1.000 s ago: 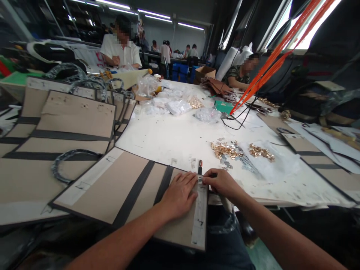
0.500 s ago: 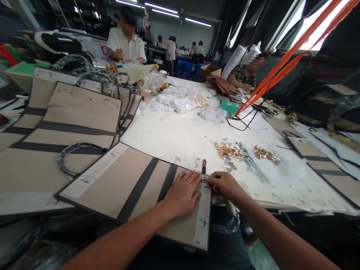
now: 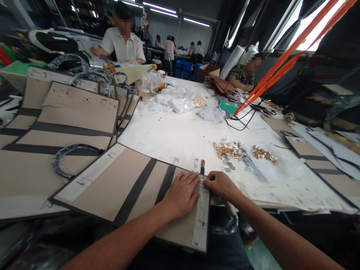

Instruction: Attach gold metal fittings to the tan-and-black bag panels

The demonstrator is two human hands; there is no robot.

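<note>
A beige bag panel (image 3: pixel 135 165) with black cross strips and white end bands lies slanted over the table's front edge. My left hand (image 3: pixel 181 193) rests flat on its right part, fingers stretched out side by side. At the panel's far right corner, my right hand (image 3: pixel 218 183) is closed in a pinch at a small metal plate (image 3: pixel 201 180) on the white band. The fingers hide part of that plate. Just beyond the corner is a small black and orange item (image 3: pixel 203 165). A plastic-wrapped handle (image 3: pixel 60 161) curves up at the panel's left.
Stacked similar panels (image 3: pixel 80 107) fill the left side. Gold clasps (image 3: pixel 227 150), grey metal plates (image 3: pixel 247 165) and more gold pieces (image 3: pixel 264 154) on plastic lie right of centre. Orange strands (image 3: pixel 270 82) hang at the right. Two people sit across the white table (image 3: pixel 168 133).
My right hand has shifted slightly at the corner, and more of the small plate shows. My left hand stays flat. The person across has moved one hand outward to the left.
</note>
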